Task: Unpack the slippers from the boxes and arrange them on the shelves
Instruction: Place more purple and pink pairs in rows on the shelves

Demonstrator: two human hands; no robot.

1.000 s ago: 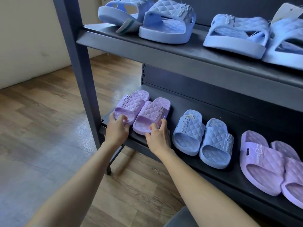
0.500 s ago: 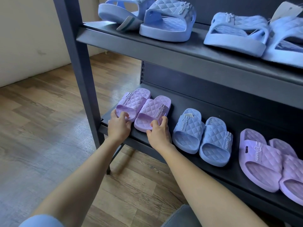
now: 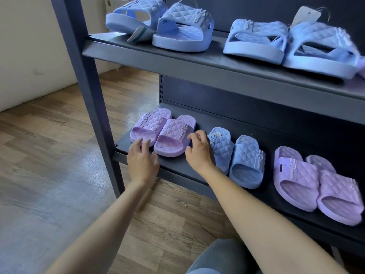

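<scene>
head view: the small lilac slippers (image 3: 163, 133) are sitting as a pair on the lower shelf (image 3: 227, 123), near its left end, toes pointing away toward 1 o'clock and inner sides touching. the left hand (image 3: 143, 161) is reaching in from 6 o'clock, its fingers (image 3: 138, 145) lying fairly straight and spread, their tips meeting the near edge of the left slipper of that pair. it is gripping nothing, and blur is softening its outline. the right hand (image 3: 199, 153) is hovering at 3 o'clock of the same pair, fingers loosely curled and closing on nothing. whether its fingertips are touching the right slipper's side i cannot tell. this hand is partly covering the small blue slippers (image 3: 243, 157), which are lying just beside the lilac pair at its 3 o'clock. further along toward 4 o'clock, the large lilac slippers (image 3: 316, 184) are resting near the front edge of the same shelf, apart from the blue ones.

at 12 o'clock the upper shelf (image 3: 197, 62) is carrying two bigger pairs: the left blue pair (image 3: 183, 26) toward 11 o'clock and the right blue pair (image 3: 286, 42) toward 1 o'clock, with a paper tag (image 3: 308, 15) sticking up above the latter. a dark metal post (image 3: 85, 66) is running down at 9 o'clock of the hands. the wooden floor (image 3: 49, 175) is spreading out at 8 o'clock, a pale wall (image 3: 23, 46) is standing at 10 o'clock, and a knee in denim (image 3: 217, 258) is showing at 6 o'clock.
</scene>
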